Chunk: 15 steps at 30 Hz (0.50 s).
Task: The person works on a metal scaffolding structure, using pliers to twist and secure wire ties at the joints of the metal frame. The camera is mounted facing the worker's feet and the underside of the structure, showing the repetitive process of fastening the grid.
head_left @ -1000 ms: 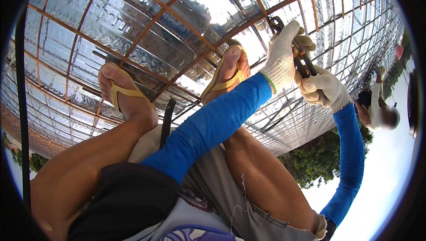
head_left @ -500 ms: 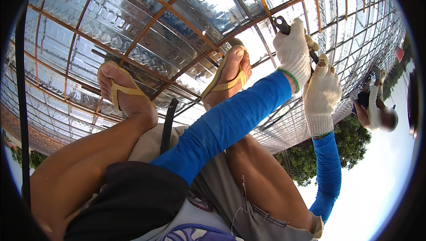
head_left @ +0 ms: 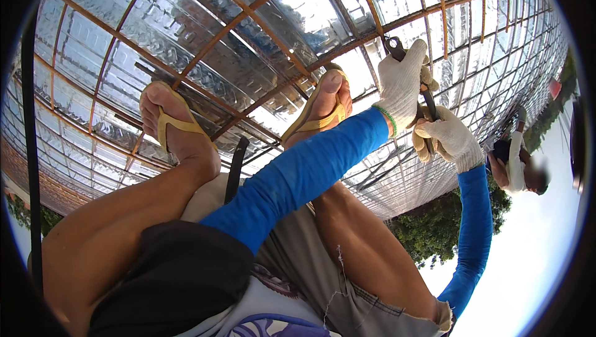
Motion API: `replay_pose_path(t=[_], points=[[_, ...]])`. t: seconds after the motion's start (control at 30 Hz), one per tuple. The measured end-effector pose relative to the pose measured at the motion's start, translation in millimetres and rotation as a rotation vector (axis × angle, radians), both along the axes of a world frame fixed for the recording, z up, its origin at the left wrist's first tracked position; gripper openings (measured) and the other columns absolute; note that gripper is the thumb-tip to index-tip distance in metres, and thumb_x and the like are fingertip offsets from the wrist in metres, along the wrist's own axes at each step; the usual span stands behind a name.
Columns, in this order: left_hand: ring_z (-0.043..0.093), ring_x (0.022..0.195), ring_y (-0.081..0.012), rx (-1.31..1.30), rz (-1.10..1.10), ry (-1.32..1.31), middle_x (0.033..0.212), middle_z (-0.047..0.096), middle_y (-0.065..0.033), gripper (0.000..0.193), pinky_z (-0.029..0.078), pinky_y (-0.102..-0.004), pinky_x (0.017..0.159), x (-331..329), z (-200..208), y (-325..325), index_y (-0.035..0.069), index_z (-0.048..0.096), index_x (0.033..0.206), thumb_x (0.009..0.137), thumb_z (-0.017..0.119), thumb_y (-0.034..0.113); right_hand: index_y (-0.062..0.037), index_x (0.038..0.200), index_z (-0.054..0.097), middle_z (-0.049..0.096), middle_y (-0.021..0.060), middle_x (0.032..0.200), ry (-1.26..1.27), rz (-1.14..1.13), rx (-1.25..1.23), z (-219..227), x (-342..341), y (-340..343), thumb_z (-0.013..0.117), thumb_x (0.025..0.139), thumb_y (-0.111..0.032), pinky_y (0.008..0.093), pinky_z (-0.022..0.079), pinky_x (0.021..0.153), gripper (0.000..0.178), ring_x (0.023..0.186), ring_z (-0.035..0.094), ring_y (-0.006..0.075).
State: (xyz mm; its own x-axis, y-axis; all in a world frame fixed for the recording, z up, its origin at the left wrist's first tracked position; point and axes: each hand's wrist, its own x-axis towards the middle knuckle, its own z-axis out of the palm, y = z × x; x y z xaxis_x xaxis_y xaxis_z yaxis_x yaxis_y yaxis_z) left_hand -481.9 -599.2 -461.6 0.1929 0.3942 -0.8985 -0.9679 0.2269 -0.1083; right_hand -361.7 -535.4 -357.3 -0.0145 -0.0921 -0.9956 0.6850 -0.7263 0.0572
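Observation:
Both my hands wear off-white knit gloves, below blue sleeves. My left hand (head_left: pixel 400 85) is closed around a pair of dark pincers (head_left: pixel 395 49), whose rounded head sticks out above the thumb beside a rusty rebar crossing. Out of the bottom of that fist runs a dark handle (head_left: pixel 428 98). My right hand (head_left: pixel 448 137), lower and to the right, has its thumb and fingers curled at the lower end of this handle. The pincers' jaws lie close to the rusty bar (head_left: pixel 428 11); whether they grip anything there is too small to tell.
A grid of rusty rebar (head_left: pixel 251 11) spreads over shiny silver sheeting (head_left: pixel 211 51). My feet in yellow flip-flops (head_left: pixel 180 122) rest on it. A dark strap (head_left: pixel 236 169) stands up between my legs. At the far right another person (head_left: pixel 518 163) bends over the mesh; trees (head_left: pixel 434 231) stand beyond.
My left hand and the pincers have shifted slightly down and left. My right hand has swung lower, its wrist turning outward, fingers now curled at the handle's end.

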Motion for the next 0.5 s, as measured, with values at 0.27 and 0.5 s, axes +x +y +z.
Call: replay_pose_path(t=[0.27, 0.5], points=[[0.061, 0.052, -0.0151, -0.21, 0.012, 0.014, 0.065, 0.06, -0.0032, 0.041, 0.053, -0.0305, 0.049, -2.6, 8.9, 20.8, 0.004, 0.063, 0.089, 0.1, 0.077, 0.041, 0.0, 0.139, 0.054, 0.074, 0.0202, 0.101, -0.267, 1.602, 1.035, -10.6, -11.7, -48.8, 0.079, 0.087, -0.012, 0.0423, 0.062, 0.067, 0.059, 0.08, 0.077, 0.0318], [0.073, 0.064, -0.0218, -0.044, 0.094, -0.072, 0.07, 0.069, -0.0069, 0.047, 0.057, -0.0346, 0.062, -0.5, -0.9, -3.5, 0.003, 0.065, 0.101, 0.095, 0.082, 0.047, 0.001, 0.104, 0.064, 0.054, 0.002, 0.066, 0.066, 0.041, 0.012, -5.1, -2.3, 3.6, 0.075, 0.091, -0.009, 0.033, 0.04, 0.042, 0.02, 0.044, 0.047, 0.0108]])
